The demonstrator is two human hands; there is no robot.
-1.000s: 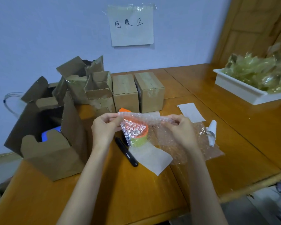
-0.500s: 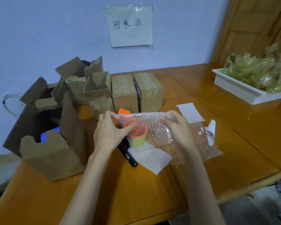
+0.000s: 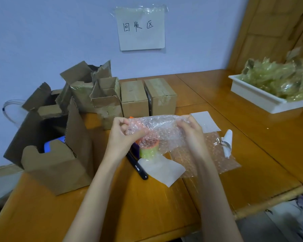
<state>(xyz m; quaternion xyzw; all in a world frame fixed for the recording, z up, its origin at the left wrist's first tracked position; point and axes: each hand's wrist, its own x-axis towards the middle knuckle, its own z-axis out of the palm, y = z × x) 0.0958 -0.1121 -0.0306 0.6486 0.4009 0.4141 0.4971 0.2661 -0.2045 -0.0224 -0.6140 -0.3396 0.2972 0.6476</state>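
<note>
Bubble wrap (image 3: 163, 128) held up over the middle of the desk (image 3: 269, 145), long axis left to right, between two hands: left hand (image 3: 122, 135) grip pinches its left end, right hand (image 3: 191, 133) grip curls round the right end. Orange-and-green cup (image 3: 149, 151) stands just below, top seen through the sheet, nearer the left hand. Open carton (image 3: 59, 158) crowds the left; freer room toward the desk's right edge

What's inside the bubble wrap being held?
An orange-and-green item shows through the bubble wrap; the bubbles blur what it is. The left hand and right hand pinch the wrap.
</note>
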